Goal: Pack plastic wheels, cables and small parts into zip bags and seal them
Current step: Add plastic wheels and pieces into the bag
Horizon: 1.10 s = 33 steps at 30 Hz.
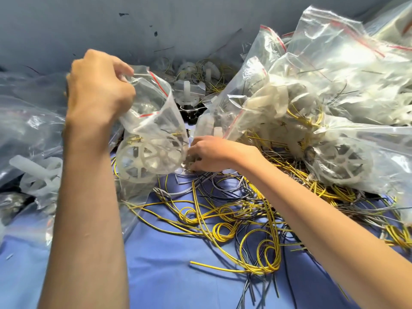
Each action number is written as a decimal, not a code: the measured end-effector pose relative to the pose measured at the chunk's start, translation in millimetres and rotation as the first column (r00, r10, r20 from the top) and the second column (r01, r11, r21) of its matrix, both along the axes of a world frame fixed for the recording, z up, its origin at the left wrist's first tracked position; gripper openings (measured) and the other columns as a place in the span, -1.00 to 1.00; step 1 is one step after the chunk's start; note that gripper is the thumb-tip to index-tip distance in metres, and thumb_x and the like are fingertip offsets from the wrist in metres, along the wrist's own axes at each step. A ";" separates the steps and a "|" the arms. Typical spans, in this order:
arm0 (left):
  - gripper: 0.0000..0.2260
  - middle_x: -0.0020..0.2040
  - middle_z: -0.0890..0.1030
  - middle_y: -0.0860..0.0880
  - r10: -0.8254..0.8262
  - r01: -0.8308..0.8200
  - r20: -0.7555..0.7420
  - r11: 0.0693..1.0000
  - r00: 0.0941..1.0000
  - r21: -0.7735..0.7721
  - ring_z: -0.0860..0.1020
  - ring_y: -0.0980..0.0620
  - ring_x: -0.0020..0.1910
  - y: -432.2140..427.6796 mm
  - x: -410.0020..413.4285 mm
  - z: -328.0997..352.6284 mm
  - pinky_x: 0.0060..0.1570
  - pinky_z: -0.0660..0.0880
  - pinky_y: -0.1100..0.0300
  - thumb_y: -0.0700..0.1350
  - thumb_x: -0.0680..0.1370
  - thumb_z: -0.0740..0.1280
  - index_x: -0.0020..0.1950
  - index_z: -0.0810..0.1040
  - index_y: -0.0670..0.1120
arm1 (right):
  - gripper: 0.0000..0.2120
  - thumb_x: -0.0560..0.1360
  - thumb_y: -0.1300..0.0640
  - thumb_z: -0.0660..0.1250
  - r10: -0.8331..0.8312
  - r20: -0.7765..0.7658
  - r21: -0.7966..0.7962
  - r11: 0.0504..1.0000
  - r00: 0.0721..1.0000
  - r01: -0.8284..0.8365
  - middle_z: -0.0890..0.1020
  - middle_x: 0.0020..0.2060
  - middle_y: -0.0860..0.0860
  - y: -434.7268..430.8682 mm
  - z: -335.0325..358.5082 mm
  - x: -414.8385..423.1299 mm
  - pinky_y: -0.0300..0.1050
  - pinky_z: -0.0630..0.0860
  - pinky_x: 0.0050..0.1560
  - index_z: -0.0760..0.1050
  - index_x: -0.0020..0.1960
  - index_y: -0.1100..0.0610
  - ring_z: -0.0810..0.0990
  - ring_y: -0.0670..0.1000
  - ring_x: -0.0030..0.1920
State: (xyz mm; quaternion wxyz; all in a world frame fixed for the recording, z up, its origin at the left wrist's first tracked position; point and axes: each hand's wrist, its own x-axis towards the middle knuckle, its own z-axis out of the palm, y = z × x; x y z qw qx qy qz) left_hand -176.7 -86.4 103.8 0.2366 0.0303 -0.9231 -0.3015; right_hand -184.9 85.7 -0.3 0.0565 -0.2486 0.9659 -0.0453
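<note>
The zip bag (153, 121) is thin clear plastic film, glossy and crinkled, with a red strip along its mouth. The wheel (139, 162) inside it is milky, half-translucent plastic with a dull, smooth finish. The filled bags (323, 85) heaped at the right are the same shiny film, and their creases give off bright glare. The yellow cables (270, 267) have smooth, slightly glossy plastic sleeving. The grey and black cables (223, 190) among them look duller. The surface (178, 286) is covered in blue cloth, matt and smooth. The wall (89, 23) behind is grey and matt, flecked with dark marks.
</note>
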 end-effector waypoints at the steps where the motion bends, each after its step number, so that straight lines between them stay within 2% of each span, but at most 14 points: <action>1: -0.59 0.08 0.63 -0.16 0.021 -0.021 -0.019 1.000 1.000 0.009 0.55 -0.21 0.14 -2.4 0.5 1.2 0.23 0.47 -0.04 -0.29 0.41 0.17 0.12 0.64 0.00 | -0.65 0.54 0.00 0.25 -0.006 -0.005 -0.006 1.000 1.000 0.006 0.49 0.16 0.14 0.0 -0.7 -0.3 -0.12 0.39 0.17 0.50 0.24 0.16 0.46 0.12 0.21; 6: -0.58 0.07 0.64 -0.16 0.039 -0.030 -0.089 0.995 0.995 0.095 0.56 -0.25 0.11 -12.8 7.3 5.7 0.18 0.50 -0.10 -0.26 0.38 0.16 0.13 0.62 0.00 | -0.56 0.48 -0.11 0.34 -0.081 -0.060 -0.031 0.996 0.995 0.079 0.51 0.11 0.18 -10.3 -8.8 0.3 -0.01 0.46 0.04 0.43 0.14 0.22 0.49 0.18 0.14; 9: -0.58 0.05 0.65 -0.13 0.019 -0.014 -0.056 0.996 0.998 0.085 0.57 -0.19 0.12 -11.5 6.9 6.9 0.21 0.49 -0.05 -0.27 0.38 0.15 0.11 0.64 0.01 | -0.69 0.52 0.01 0.27 -0.107 -0.135 0.009 0.994 0.985 0.109 0.53 0.10 0.20 -18.0 -9.1 2.7 -0.02 0.44 -0.11 0.44 0.12 0.22 0.54 0.22 0.10; 11: -0.58 0.04 0.66 -0.12 -0.003 0.004 -0.027 0.997 1.000 0.072 0.57 -0.15 0.13 -6.7 5.1 6.0 0.23 0.48 -0.01 -0.28 0.38 0.15 0.08 0.65 0.02 | -0.75 0.54 0.11 0.16 -0.161 -0.150 -0.055 0.986 0.976 0.155 0.55 0.08 0.23 -19.5 -5.6 4.8 -0.06 0.36 -0.16 0.44 0.13 0.22 0.56 0.25 0.05; 15: -0.54 -0.07 0.65 -0.08 -0.107 0.106 0.008 0.994 0.994 0.039 0.58 -0.10 0.09 2.6 4.0 2.5 0.21 0.49 0.05 -0.33 0.35 0.13 0.06 0.66 0.02 | -0.82 0.57 0.19 0.10 -0.260 -0.055 -0.227 0.943 0.964 0.242 0.57 -0.01 0.29 -6.0 16.3 14.4 -0.10 0.31 -0.17 0.40 -0.09 0.26 0.48 0.20 -0.12; 18: -0.52 -0.13 0.61 -0.01 -0.148 0.148 0.018 0.989 0.989 0.012 0.57 -0.08 0.06 6.8 2.8 1.7 0.17 0.48 0.07 -0.33 0.35 0.11 0.06 0.66 0.04 | -0.82 0.60 0.20 0.06 -0.313 0.007 -0.259 0.917 0.950 0.304 0.50 -0.07 0.18 14.1 36.6 24.4 -0.13 0.30 -0.15 0.42 -0.05 0.20 0.40 0.10 -0.13; 20: -0.52 -0.12 0.61 0.01 -0.171 0.171 0.028 0.985 0.985 -0.006 0.56 -0.07 0.03 9.4 2.2 0.8 0.13 0.47 0.10 -0.32 0.36 0.10 0.06 0.65 0.06 | -0.78 0.62 0.20 0.04 -0.325 0.030 -0.310 0.896 0.945 0.318 0.45 -0.14 0.11 26.0 48.1 29.2 -0.08 0.39 -0.15 0.39 -0.14 0.11 0.41 0.07 -0.14; 22: -0.53 -0.14 0.62 0.04 -0.206 0.207 0.056 0.978 0.977 -0.018 0.54 -0.01 -0.05 13.2 1.6 0.1 0.00 0.44 0.20 -0.33 0.38 0.11 0.02 0.65 0.10 | -0.70 0.62 0.18 0.03 -0.367 0.094 -0.467 0.805 0.926 0.366 0.44 -0.29 0.06 35.8 61.6 34.3 -0.16 0.50 -0.27 0.31 -0.28 0.09 0.47 0.04 -0.27; 24: -0.57 -0.17 0.62 0.09 -0.282 0.284 0.113 0.959 0.953 -0.003 0.53 0.12 -0.18 19.3 1.5 -0.3 -0.20 0.39 0.32 -0.34 0.40 0.13 -0.07 0.65 0.11 | -0.70 0.60 0.17 0.07 -0.423 0.072 -0.564 0.730 0.903 0.387 0.42 -0.38 0.02 44.6 74.4 36.4 -0.27 0.43 -0.45 0.29 -0.31 0.11 0.45 -0.04 -0.41; 26: -0.61 -0.26 0.61 0.16 -0.385 0.389 0.174 0.921 0.906 0.016 0.46 0.31 -0.40 28.5 1.9 -0.2 -0.42 0.32 0.44 -0.34 0.44 0.16 -0.13 0.66 0.09 | -0.75 0.57 0.18 0.11 -0.460 0.030 -0.667 0.652 0.887 0.361 0.43 -0.37 0.07 54.7 84.3 37.4 -0.27 0.45 -0.39 0.30 -0.29 0.14 0.50 -0.04 -0.40; 28: -0.67 -0.42 0.55 0.22 -0.467 0.474 0.225 0.880 0.855 0.025 0.41 0.35 -0.52 40.1 3.7 0.1 -0.54 0.25 0.52 -0.31 0.47 0.22 -0.16 0.65 0.08 | -0.79 0.58 0.20 0.11 -0.471 0.070 -0.801 0.499 0.879 0.331 0.44 -0.30 0.14 63.1 91.0 37.7 -0.18 0.61 -0.19 0.35 -0.23 0.14 0.57 0.00 -0.28; 30: -0.75 -0.31 0.61 0.15 -0.524 0.527 0.254 0.847 0.813 0.061 0.46 0.31 -0.37 53.6 5.5 -0.4 -0.39 0.35 0.48 -0.23 0.48 0.27 -0.22 0.64 0.09 | -0.83 0.60 0.23 0.08 -0.405 0.199 -0.897 0.291 0.892 0.333 0.44 -0.22 0.17 68.7 94.1 37.7 -0.13 0.65 -0.18 0.35 -0.14 0.16 0.53 0.06 -0.19; 31: -0.80 -0.22 0.66 0.08 -0.537 0.530 0.268 0.842 0.800 0.105 0.49 0.23 -0.28 60.0 6.8 -1.0 -0.32 0.37 0.38 -0.16 0.49 0.29 -0.22 0.64 0.07 | -0.87 0.61 0.23 0.07 -0.367 0.247 -0.915 0.216 0.897 0.341 0.44 -0.16 0.20 68.8 94.8 38.1 -0.12 0.65 -0.17 0.35 -0.08 0.18 0.52 0.07 -0.13; 33: -0.79 -0.26 0.68 0.11 -0.537 0.491 0.298 0.843 0.789 0.221 0.49 0.23 -0.32 73.4 9.9 -1.1 -0.44 0.32 0.33 0.02 0.53 0.28 -0.19 0.66 -0.01 | -0.91 0.62 0.22 0.07 -0.346 0.271 -0.920 0.182 0.898 0.348 0.46 -0.05 0.29 69.3 94.3 37.3 -0.01 0.65 -0.09 0.33 0.01 0.21 0.50 0.09 -0.05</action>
